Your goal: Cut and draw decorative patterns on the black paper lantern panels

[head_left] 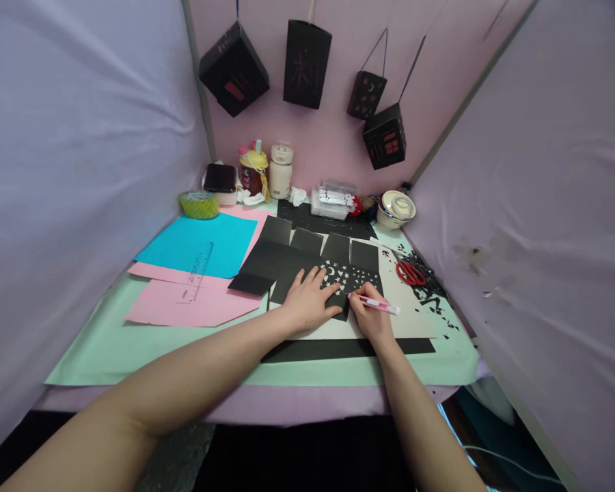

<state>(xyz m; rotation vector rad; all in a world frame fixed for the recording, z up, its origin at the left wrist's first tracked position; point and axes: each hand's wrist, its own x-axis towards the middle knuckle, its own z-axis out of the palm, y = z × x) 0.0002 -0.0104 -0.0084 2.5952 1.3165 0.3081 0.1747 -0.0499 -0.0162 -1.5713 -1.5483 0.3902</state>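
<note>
So our right hand [373, 316] has its fingers closed around a slim pink-and-white pen-shaped tool [382, 305], tip down on the black card [292, 263]. We can't make out whether that tip is a blade or a nib. Our left hand [309, 304] is open and flat, fingers spread over the same card, right beside the moon-and-star cutouts [337, 277].

The card lies in front of us, partly on a pale board [407, 318], with its flaps spread along the far edge. If that tip is sharp, the left fingers look a bit close for comfort — one slip toward them and we'd nick skin. The bridges between shapes look thin too, so pressing too hard or dragging sideways could tear one into the next. And if the left palm eases off, the card could skid and throw the line out.

Farther right, the red-handled scissors [411, 274] sit among black scraps [433, 301] — a stray bit under the card could make a bump. Over on the left, a clear ruler [201, 272] lies across blue and pink sheets on the green-covered worktop [158, 362]. Beyond all that, black boxes [307, 65] hang by the pink backdrop [333, 137].
</note>
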